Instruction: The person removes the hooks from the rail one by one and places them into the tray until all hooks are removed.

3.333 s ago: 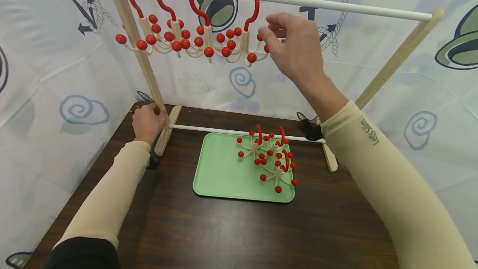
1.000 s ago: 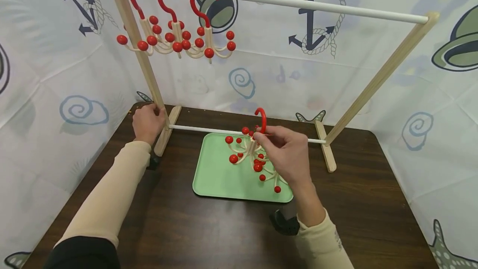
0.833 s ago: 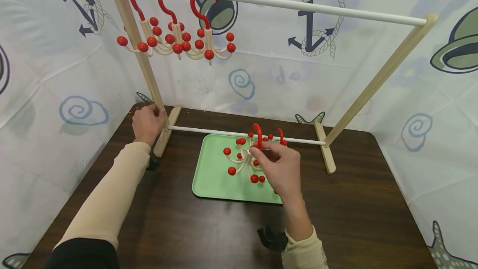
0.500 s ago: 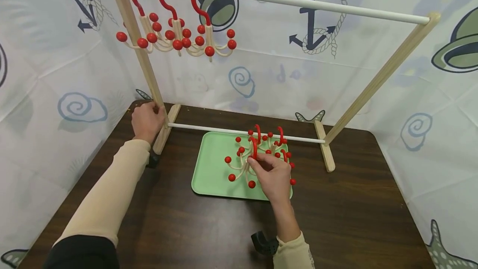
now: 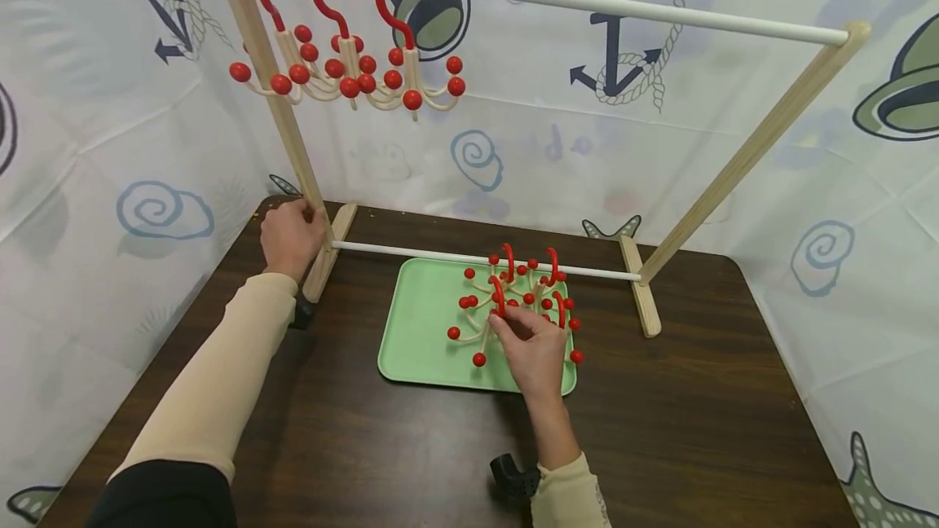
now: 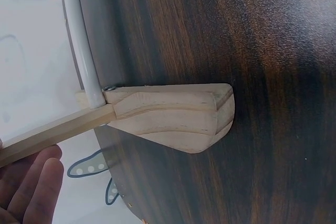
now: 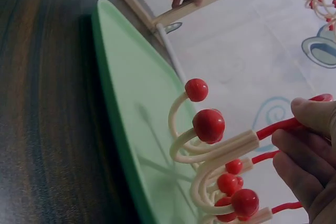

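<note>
My right hand pinches the red hook of a multi-arm hanger over the green tray's right half; the hanger's pale arms end in red balls. In the right wrist view, thumb and fingers hold that hook, and I cannot tell whether the balls touch the tray. Several other hangers of this kind lie on the tray behind the hand, partly hidden. My left hand grips the rack's left wooden post low down; the left wrist view shows fingers against it.
Three more hangers hang from the left part of the white top rail. The rack's lower white bar runs behind the tray. On the right stands a slanting post with a wooden foot. Patterned cloth surrounds the dark table.
The right hand took the rightmost hanger off the top rail and brought it down to the tray, then slightly nearer. The left hand stays at the post.
</note>
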Tool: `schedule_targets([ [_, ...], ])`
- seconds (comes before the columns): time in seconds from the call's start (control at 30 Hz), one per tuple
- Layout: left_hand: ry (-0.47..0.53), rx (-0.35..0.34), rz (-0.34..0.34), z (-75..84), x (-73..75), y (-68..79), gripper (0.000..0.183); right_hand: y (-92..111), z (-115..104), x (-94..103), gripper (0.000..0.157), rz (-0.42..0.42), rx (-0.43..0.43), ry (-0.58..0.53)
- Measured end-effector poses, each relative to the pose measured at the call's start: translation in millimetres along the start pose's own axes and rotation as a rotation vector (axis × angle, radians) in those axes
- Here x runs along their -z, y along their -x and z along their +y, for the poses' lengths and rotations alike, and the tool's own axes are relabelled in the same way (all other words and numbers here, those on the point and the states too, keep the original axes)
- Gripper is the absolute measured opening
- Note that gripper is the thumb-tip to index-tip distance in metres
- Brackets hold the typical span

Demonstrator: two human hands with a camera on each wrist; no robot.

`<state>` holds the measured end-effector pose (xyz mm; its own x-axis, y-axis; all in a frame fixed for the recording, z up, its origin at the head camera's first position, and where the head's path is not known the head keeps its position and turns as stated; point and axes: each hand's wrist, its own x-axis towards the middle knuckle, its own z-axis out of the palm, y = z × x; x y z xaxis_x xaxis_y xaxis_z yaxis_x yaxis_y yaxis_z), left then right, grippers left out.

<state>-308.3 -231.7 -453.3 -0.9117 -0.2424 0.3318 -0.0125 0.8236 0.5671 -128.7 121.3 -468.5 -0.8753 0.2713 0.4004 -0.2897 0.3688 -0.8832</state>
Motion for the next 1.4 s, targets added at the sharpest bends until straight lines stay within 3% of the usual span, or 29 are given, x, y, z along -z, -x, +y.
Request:
schedule_targets([
  [0.37,0.002,0.001,0.000,2.6,2.9,1.4,0.031,1.6,6.8,3.3,0.020,-0.014,-0.003,0.077],
  [0.7,0.003,0.014,0.006,3.5,2.8,0.8,0.032,-0.5,5.1,7.8,0.023,-0.123,-0.118,0.208],
  [0.93,0.007,0.006,0.014,2.3,0.3,1.2,0.031,-0.5,-4.8,13.2,0.033,-0.142,-0.214,0.159],
  [1.07,0.014,0.006,0.017,2.0,0.0,0.7,0.031,-6.2,-29.5,22.8,0.038,-0.137,-0.262,0.112],
  [1.23,0.015,0.008,0.025,1.0,-0.4,0.2,0.031,-15.5,-66.5,37.6,0.038,-0.123,-0.194,0.105],
  [1.4,0.011,0.005,0.029,0.0,-1.5,0.0,0.031,-30.1,-95.2,44.9,0.029,-0.120,0.005,0.075],
])
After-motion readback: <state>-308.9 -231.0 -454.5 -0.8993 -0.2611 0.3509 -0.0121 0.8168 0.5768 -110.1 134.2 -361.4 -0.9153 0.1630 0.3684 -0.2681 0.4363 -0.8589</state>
